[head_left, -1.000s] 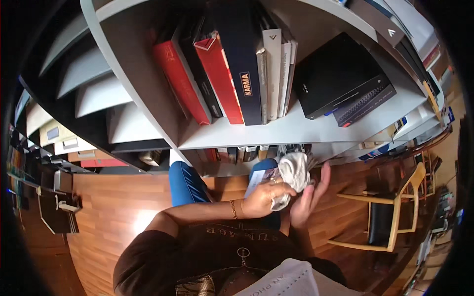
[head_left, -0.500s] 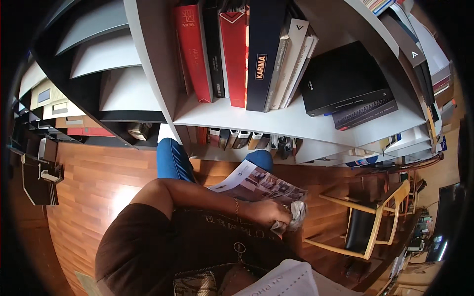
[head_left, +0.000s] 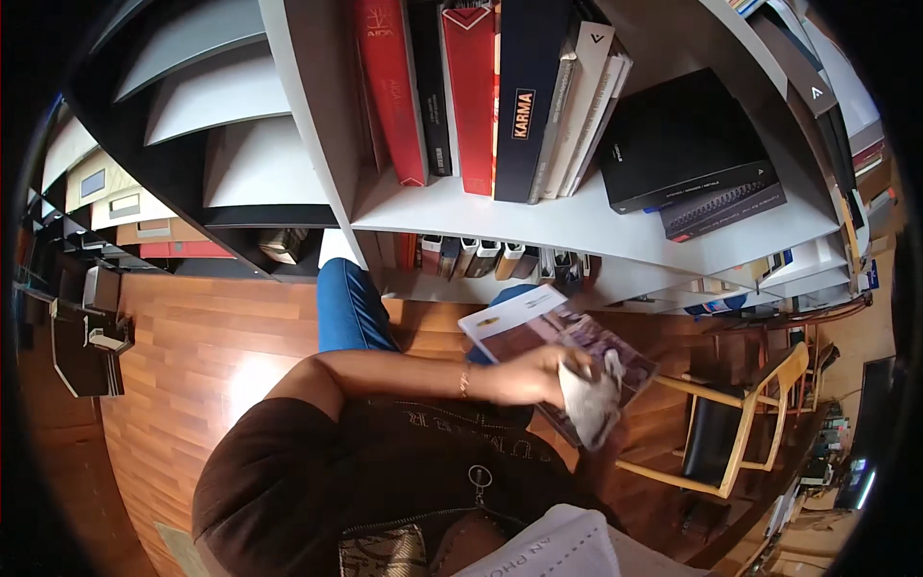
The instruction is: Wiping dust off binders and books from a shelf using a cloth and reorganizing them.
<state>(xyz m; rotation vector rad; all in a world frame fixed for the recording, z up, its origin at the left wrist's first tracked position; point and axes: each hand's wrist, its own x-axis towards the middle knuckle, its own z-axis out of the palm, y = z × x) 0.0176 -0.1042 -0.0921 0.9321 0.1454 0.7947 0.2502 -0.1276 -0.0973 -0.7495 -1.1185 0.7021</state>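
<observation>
Left hand [head_left: 538, 375] clutches grey cloth [head_left: 588, 402], pressed on magazine [head_left: 558, 348]; right hand hidden below it.

- The left forearm crosses the chest from left to right, bent at the elbow, a thin bracelet at the wrist.
- The left hand [head_left: 538, 377] is closed, knuckles up.
- The right hand is hidden, so its pose cannot be told.
</observation>
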